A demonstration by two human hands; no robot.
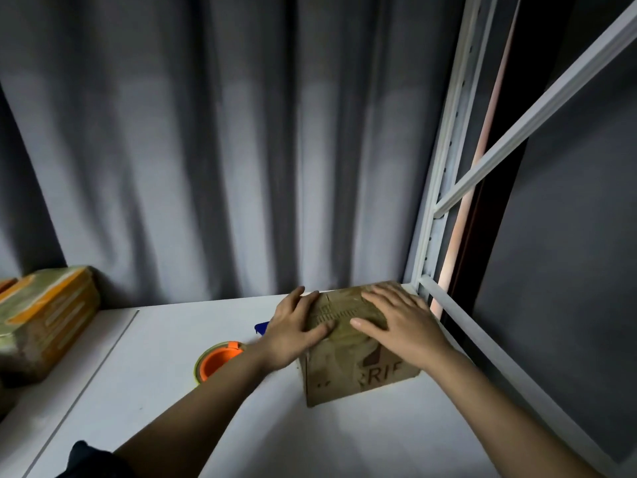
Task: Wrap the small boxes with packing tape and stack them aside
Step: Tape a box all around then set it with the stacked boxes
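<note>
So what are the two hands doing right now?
Left hand: open, flat on the cardboard box.
Right hand: open, flat on the box top.

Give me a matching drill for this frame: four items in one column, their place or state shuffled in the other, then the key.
Items:
1. cardboard box
2. tape roll
3. left hand
4. wrapped boxes

Places or states:
A. flat on the box top's left side
B. stacked at the far left
C. orange-cored, lying on the white table under the left forearm
D. under both hands, by the metal frame

Pairs: 1-D, 2-C, 3-A, 4-B
</note>
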